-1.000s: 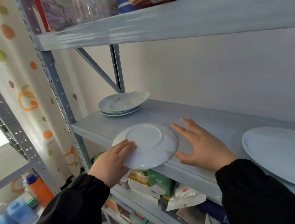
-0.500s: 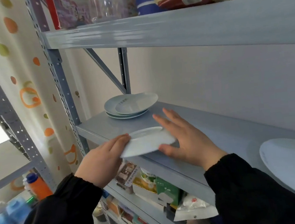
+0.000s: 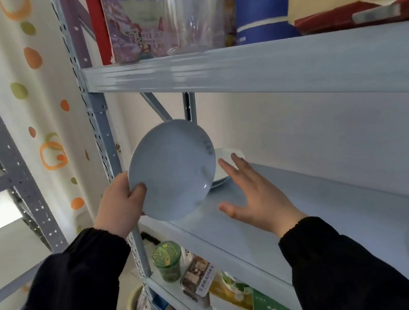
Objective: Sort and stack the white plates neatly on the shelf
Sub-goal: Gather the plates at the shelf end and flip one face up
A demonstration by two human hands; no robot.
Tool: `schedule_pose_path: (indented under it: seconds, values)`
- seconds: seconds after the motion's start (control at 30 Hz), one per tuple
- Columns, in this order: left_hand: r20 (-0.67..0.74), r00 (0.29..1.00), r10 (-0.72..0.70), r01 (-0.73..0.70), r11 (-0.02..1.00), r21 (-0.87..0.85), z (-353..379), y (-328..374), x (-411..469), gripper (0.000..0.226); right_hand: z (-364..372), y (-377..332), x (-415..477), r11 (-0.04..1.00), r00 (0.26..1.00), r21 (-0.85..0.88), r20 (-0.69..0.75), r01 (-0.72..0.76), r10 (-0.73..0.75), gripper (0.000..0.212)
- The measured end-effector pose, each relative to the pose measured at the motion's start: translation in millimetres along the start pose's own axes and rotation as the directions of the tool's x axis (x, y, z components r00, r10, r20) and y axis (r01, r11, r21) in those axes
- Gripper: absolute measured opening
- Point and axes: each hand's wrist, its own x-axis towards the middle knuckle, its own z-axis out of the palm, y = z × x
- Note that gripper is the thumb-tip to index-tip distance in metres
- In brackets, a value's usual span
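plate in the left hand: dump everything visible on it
The plate is round, white, glossy, ceramic-looking, with faint grey print near its upper right rim. It is held near upright, face to the camera, before the shelf. The left hand pinches its lower left rim, thumb on the face. The open right hand is beside it, not touching. It hides part of the plate stack behind.

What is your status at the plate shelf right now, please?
Left hand grips white plate by its rim, tilted up, off the shelf. Right hand open beside it. Plate stack behind, partly hidden; nothing seen in the way.
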Motion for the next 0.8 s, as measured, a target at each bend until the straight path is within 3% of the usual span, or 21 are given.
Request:
schedule_pose_path:
  seconds: [0.1,0.27,0.37,0.47,0.53,0.6,0.7,0.8]
  values:
    - [0.033,0.983,-0.179,0.182,0.946,-0.27,9.7,-12.9,30.4,0.019,13.0,10.1,9.7,0.999,0.999,0.001,0.0,-0.042,0.042,0.089]
    - [0.178,0.936,-0.303,0.345,0.696,-0.629,38.0,-37.9,87.0,0.032,25.7,19.3,14.4,0.996,0.997,-0.061,0.039,-0.067,0.069,0.088]
    - [0.259,0.889,-0.377,0.436,0.528,-0.729,59.6,-47.4,116.8,0.033,26.9,21.2,14.9,0.995,0.996,-0.072,0.043,-0.071,0.074,0.087]
    - [0.318,0.837,-0.444,0.516,0.452,-0.727,82.1,-56.0,136.4,0.03,26.6,24.1,16.1,0.993,0.994,-0.071,0.04,-0.098,0.101,0.086]
    - [0.332,0.827,-0.454,0.544,0.496,-0.676,96.1,-62.2,144.0,0.029,26.2,25.0,16.1,0.991,0.993,-0.081,0.044,-0.11,0.114,0.087]
    - [0.308,0.837,-0.452,0.544,0.627,-0.558,108.5,-68.9,150.9,0.029,25.4,24.9,15.4,0.99,0.991,-0.086,0.055,-0.115,0.12,0.087]
    - [0.22,0.852,-0.474,0.518,0.823,-0.234,120.0,-78.9,158.5,0.028,25.3,25.4,14.7,0.99,0.991,-0.085,0.061,-0.112,0.117,0.087]
    - [0.137,0.879,-0.456,0.451,0.89,0.064,120.9,-89.5,159.7,0.044,25.7,26.9,14.2,0.99,0.991,-0.078,0.059,-0.114,0.119,0.088]
